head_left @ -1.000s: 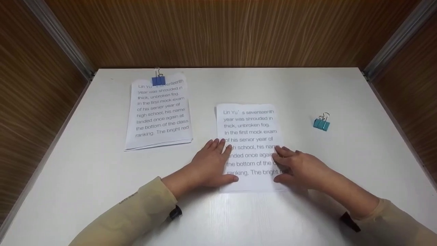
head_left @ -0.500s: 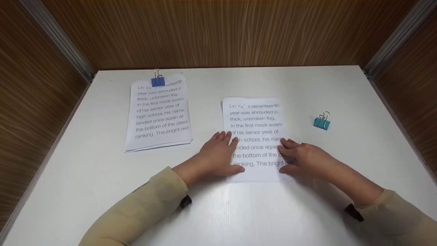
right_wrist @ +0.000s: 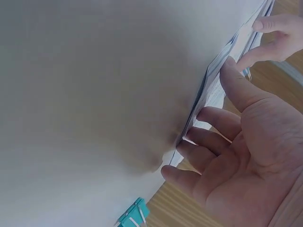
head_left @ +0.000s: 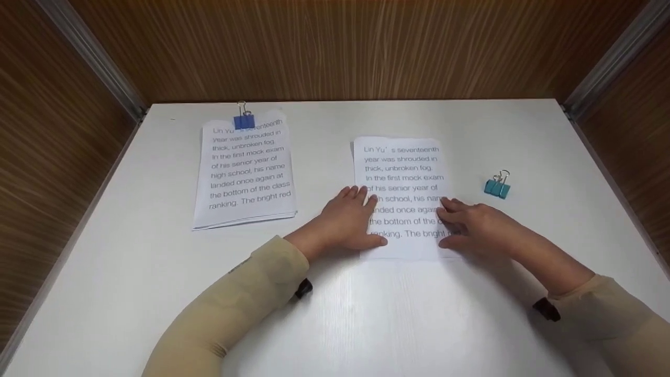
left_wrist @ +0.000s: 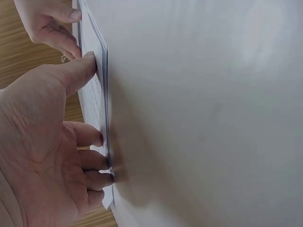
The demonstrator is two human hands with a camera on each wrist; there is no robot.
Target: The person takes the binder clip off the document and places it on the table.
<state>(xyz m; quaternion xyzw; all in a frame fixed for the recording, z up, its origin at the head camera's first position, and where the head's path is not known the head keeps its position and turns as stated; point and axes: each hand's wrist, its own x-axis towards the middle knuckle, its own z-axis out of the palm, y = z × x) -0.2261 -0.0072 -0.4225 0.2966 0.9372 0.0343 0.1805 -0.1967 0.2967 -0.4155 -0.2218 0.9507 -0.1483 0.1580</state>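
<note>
A stack of printed paper sheets (head_left: 403, 178) lies on the white table between both hands. My left hand (head_left: 349, 220) is at its left side, with thumb (left_wrist: 80, 71) on the top sheet and relaxed fingers along the edge. At the right side my right hand (head_left: 479, 225) touches the stack the same way, its thumb (right_wrist: 236, 87) over the top sheet and fingertips at the edge. Slightly uneven layered edges show in the right wrist view. A teal binder clip (head_left: 497, 187) lies to the right of the stack, beyond the right hand.
At the back left lies another paper stack (head_left: 246, 173), with a blue binder clip (head_left: 244, 122) on its top edge. The white table (head_left: 335, 319) is bounded by wood-grain panels (head_left: 335, 50) at the back and sides.
Both hands have slid the paper stack away from the person and a little to the right. The clipped stack and the teal binder clip have stayed in place.
</note>
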